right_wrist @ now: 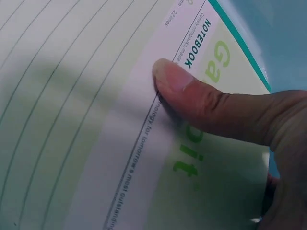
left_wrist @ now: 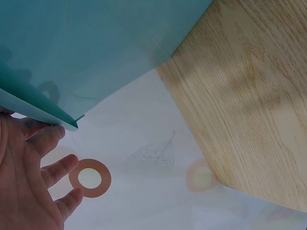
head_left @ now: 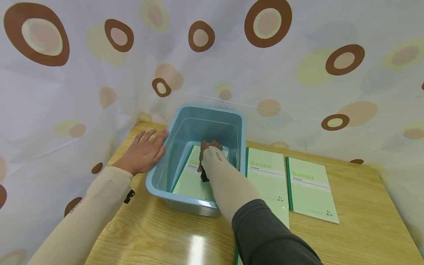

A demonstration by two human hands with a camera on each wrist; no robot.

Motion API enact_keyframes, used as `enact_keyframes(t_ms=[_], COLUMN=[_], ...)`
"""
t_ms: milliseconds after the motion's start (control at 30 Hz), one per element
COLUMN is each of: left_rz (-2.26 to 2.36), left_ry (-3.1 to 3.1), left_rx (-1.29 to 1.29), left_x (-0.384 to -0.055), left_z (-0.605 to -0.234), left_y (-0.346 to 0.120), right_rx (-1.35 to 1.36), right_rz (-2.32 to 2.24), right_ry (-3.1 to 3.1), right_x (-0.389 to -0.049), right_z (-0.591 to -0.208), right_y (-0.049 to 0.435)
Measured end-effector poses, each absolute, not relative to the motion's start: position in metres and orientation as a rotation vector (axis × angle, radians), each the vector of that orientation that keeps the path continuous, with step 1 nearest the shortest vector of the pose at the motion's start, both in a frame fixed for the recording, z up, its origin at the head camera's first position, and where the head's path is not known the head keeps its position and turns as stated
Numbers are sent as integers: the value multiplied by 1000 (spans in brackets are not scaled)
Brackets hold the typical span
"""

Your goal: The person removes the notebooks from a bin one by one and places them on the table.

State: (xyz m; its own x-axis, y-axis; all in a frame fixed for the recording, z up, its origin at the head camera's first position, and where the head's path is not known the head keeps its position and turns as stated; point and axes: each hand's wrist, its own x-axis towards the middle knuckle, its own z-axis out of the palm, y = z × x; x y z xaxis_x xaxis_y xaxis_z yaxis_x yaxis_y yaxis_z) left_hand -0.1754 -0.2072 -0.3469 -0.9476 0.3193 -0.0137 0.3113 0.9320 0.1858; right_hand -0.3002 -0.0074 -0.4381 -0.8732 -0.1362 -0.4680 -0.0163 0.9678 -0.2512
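Note:
A light blue plastic bin (head_left: 205, 107) stands on the table, and a green-spined notebook (head_left: 195, 184) lies inside it. My right hand (head_left: 212, 149) reaches into the bin and holds this notebook near its top edge. In the right wrist view the thumb (right_wrist: 182, 88) presses on the printed cover, while the other fingers are mostly hidden past the notebook's edge. My left hand (head_left: 144, 151) rests against the bin's left rim with its fingers spread. From the left wrist, those fingers (left_wrist: 60, 170) show right at the underside of the rim (left_wrist: 48, 117).
Right of the bin lie two more notebooks, a nearer one (head_left: 266, 176) and a farther one (head_left: 311, 187). Another green cover (head_left: 281, 213) shows partly behind my right sleeve. The wooden table (head_left: 364, 206) meets a patterned curtain (head_left: 298, 92) at the back and left.

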Motion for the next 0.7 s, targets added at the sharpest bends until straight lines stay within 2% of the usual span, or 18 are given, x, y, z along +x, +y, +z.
enact_keyframes(t_ms=[300,700], left_rz=[284,274], left_ry=[3053,3033], left_rx=[506,485], left_x=[-174,-176], left_z=[-347,-345], left_y=[-207,-206], right_rx=[-298,-405], right_rz=[-114,-63], right_ry=[2748,2865], right_x=[-305,-308], right_z=[-446,-433], right_y=[-12,-14])
